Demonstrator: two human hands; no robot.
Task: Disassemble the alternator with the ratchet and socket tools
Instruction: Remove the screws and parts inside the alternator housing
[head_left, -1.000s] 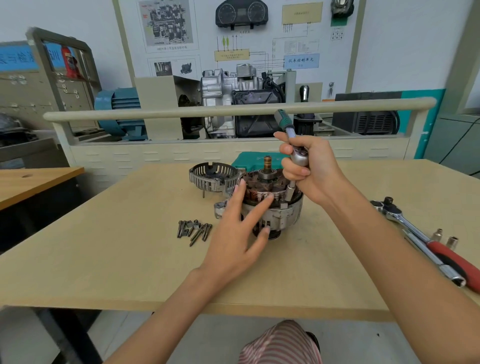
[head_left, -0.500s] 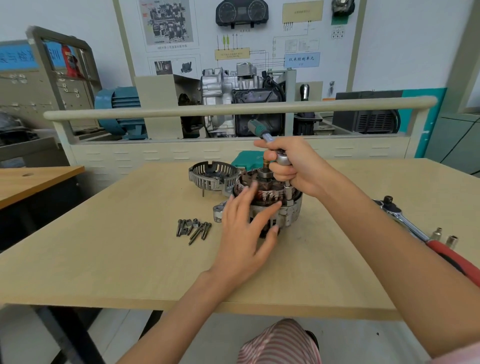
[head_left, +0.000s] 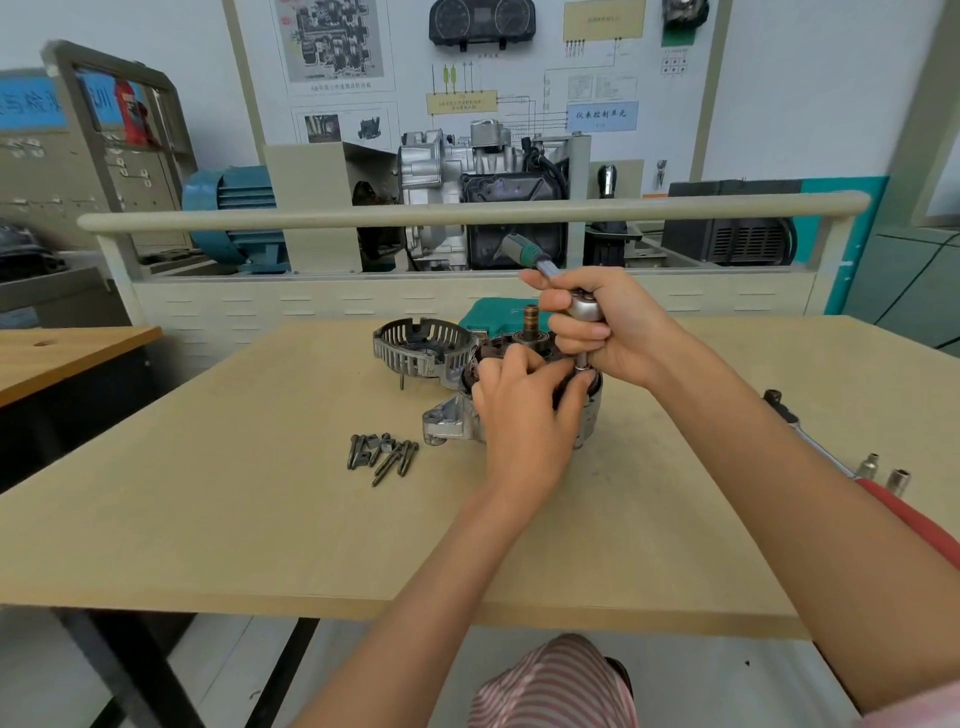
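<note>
Alternator (head_left: 457, 421) shaft points up — left hand (head_left: 524, 410) grips it; right hand (head_left: 608, 327) grasps ratchet (head_left: 584, 306).

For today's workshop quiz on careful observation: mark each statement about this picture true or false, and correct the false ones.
1. The right hand grips the ratchet. True.
2. The loose bolts lie to the right of the alternator. False: they lie to its left.
3. The left hand rests on the alternator. True.
4. The removed cover sits on the floor. False: it sits on the table, beside the alternator.
</note>
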